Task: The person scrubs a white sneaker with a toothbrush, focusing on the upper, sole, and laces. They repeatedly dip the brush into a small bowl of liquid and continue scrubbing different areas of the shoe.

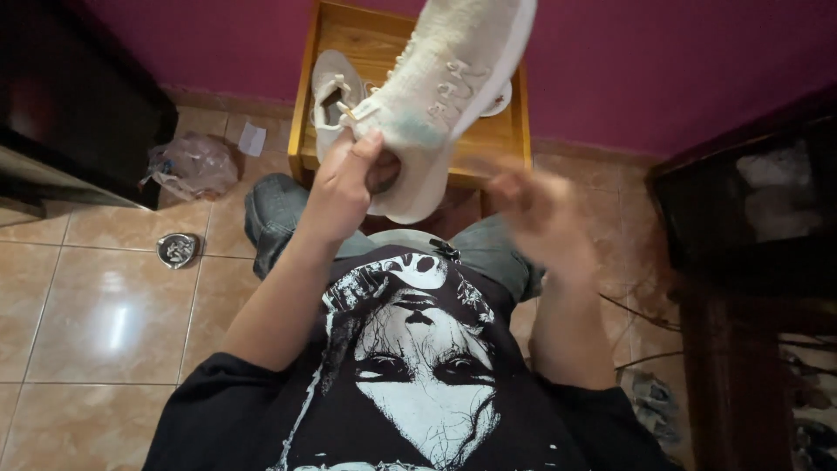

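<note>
My left hand (344,179) grips the heel opening of a cream knit sneaker (445,96), fingers inside the collar, holding it up with the toe pointing away. My right hand (536,214) is blurred, just right of the shoe's heel, fingers loosely apart and holding nothing. A second cream sneaker (334,96) lies on the small wooden table (501,139) behind, partly hidden by the held shoe. I am seated, in jeans and a black printed shirt.
Tan tiled floor (105,314) on the left carries a round metal ashtray (178,249), a crumpled plastic bag (192,164) and a paper scrap (252,139). Dark furniture (750,262) stands at right, another dark cabinet (70,96) at upper left, magenta wall behind.
</note>
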